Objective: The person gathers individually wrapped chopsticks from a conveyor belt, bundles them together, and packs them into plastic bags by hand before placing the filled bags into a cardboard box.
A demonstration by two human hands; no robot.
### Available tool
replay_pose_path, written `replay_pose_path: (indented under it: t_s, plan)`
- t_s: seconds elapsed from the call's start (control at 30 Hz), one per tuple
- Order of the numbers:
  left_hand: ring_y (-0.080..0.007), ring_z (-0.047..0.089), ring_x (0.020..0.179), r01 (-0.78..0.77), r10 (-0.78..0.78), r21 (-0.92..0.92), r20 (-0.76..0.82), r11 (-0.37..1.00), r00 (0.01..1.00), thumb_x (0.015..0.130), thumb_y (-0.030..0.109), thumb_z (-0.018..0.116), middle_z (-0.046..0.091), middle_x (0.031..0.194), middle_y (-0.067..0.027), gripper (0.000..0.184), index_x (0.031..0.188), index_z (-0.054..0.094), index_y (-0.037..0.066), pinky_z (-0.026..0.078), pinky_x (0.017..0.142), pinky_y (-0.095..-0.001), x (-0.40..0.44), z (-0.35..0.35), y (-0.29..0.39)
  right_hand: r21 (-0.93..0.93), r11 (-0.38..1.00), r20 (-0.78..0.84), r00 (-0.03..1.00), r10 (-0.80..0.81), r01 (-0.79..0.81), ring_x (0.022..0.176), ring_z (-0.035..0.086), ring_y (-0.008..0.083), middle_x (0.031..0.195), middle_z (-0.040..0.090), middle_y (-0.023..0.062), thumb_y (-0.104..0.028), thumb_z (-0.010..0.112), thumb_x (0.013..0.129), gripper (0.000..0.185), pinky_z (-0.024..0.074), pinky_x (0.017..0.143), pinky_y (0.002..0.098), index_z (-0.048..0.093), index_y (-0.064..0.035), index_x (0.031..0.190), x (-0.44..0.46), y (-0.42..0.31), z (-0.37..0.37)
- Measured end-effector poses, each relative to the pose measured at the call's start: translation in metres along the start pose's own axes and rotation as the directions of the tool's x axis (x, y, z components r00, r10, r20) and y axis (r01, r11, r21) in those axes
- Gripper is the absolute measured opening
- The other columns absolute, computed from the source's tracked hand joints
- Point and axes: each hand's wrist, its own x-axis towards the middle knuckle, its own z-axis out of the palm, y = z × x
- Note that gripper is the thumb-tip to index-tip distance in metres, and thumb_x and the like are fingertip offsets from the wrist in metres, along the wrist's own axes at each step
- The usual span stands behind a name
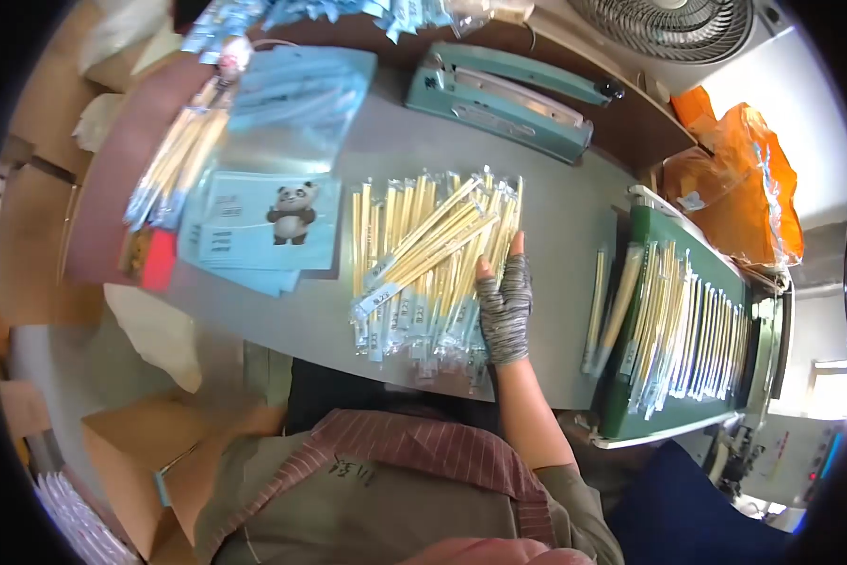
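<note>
A pile of chopsticks in clear wrappers with pale blue printed ends (433, 254) lies on the grey table, several packets crossing over the others at an angle. My right hand (505, 306), in a grey striped fingerless glove, rests on edge against the right side of this pile. Its thumb and fingers are apart, with the thumb next to the nearest packets, and nothing is held. My left hand does not show. At the bottom edge is a blurred pinkish shape that I cannot make out.
Blue plastic bags with a panda print (268, 221) lie to the left, beside more wrapped chopsticks (183, 160). A green bag sealer (499, 104) stands at the back. On the right, a green conveyor belt (621, 405) carries a row of chopstick packets. Behind it hangs orange plastic (739, 184).
</note>
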Motion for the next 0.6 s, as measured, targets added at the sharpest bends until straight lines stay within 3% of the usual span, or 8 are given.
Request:
replay_pose_path:
  t_s: [0.13,0.23,0.27,0.3,0.33,0.43,0.53,0.6]
  plan:
    - [-0.0288,0.066,0.074,-0.324,0.26,0.329,0.226,0.887,0.939,0.089,0.028,0.06,0.069,0.082,-0.0151,0.024,0.086,0.071,0.006,0.05,0.071,-0.0413,-0.063,-0.17,0.113,-0.099,0.995,-0.009,1.0,0.023,-0.024,0.134,0.035,0.0373,0.144,0.037,0.0275,-0.039,0.061,0.091,0.077,0.0262,0.112,0.0418,0.027,0.0013,0.146,0.0,0.003,-0.002]
    - [-0.015,0.065,0.083,-0.708,0.786,-0.404,0.05,0.58,0.616,0.099,0.019,0.05,0.069,0.089,-0.006,0.023,0.096,0.065,0.001,0.05,0.076,-0.0306,-0.161,-0.265,0.252,-0.163,0.982,0.015,0.995,0.096,-0.092,0.134,0.037,0.0384,0.142,0.039,0.0286,-0.045,0.063,0.087,0.081,0.0284,0.111,0.0398,0.029,0.0008,0.146,0.011,0.009,0.003]
    - [-0.0136,0.061,0.095,-0.713,0.797,-0.446,0.001,0.541,0.604,0.098,0.021,0.054,0.066,0.1,-0.0056,0.024,0.102,0.063,0.0,0.047,0.086,-0.029,-0.159,-0.274,0.275,-0.134,0.979,0.037,0.986,0.161,-0.155,0.133,0.038,0.0386,0.141,0.04,0.0288,-0.047,0.064,0.085,0.084,0.0298,0.111,0.0389,0.03,0.0003,0.145,0.015,0.012,0.007]
    - [-0.0201,0.059,0.106,-0.785,0.753,-0.258,-0.23,0.564,0.616,0.095,0.026,0.058,0.063,0.114,-0.0112,0.035,0.118,0.058,-0.001,0.045,0.091,-0.0305,-0.144,-0.273,0.301,-0.135,0.98,0.028,0.988,0.15,-0.145,0.133,0.038,0.0386,0.141,0.04,0.0288,-0.047,0.064,0.085,0.084,0.0298,0.111,0.0389,0.03,0.0003,0.145,0.016,0.006,0.008]
    - [-0.0283,0.05,0.122,-0.838,0.764,0.039,-0.436,0.544,0.476,0.092,0.033,0.061,0.053,0.131,-0.0186,0.057,0.135,0.045,-0.001,0.04,0.1,-0.0336,-0.121,-0.271,0.328,-0.172,0.957,0.049,0.968,0.246,-0.234,0.131,0.042,0.0345,0.139,0.044,0.026,-0.048,0.066,0.084,0.085,0.0325,0.108,0.0377,0.03,-0.0016,0.146,0.019,-0.001,0.006]
    - [-0.0376,0.025,0.14,-0.315,0.567,0.474,-0.631,0.822,0.53,0.088,0.041,0.062,0.025,0.151,-0.0234,0.079,0.143,0.029,-0.005,0.026,0.112,-0.0452,-0.036,-0.263,0.379,-0.215,0.916,0.066,0.931,0.36,-0.339,0.128,0.047,0.0313,0.137,0.049,0.0229,-0.051,0.067,0.082,0.088,0.0363,0.105,0.0373,0.03,-0.0042,0.147,0.034,-0.006,-0.006]
    - [-0.043,0.018,0.141,-0.384,0.407,0.196,-0.677,0.902,0.612,0.085,0.042,0.06,0.02,0.153,-0.0219,0.08,0.143,0.029,-0.004,0.019,0.114,-0.0521,0.033,-0.241,0.38,-0.266,0.874,0.004,0.907,0.422,-0.406,0.125,0.05,0.0335,0.137,0.049,0.0229,-0.064,0.058,0.081,0.092,0.04,0.102,0.0393,0.03,-0.0054,0.147,0.046,-0.017,-0.031]
    - [-0.0435,0.024,0.139,-0.391,0.34,0.129,-0.774,0.911,0.535,0.084,0.042,0.061,0.025,0.15,-0.0253,0.081,0.141,0.031,-0.007,0.023,0.112,-0.0508,0.049,-0.236,0.376,-0.266,0.821,-0.023,0.855,0.519,-0.505,0.126,0.049,0.0354,0.136,0.049,0.0239,-0.069,0.05,0.083,0.092,0.0402,0.102,0.0405,0.031,-0.0066,0.147,0.052,-0.015,-0.036]
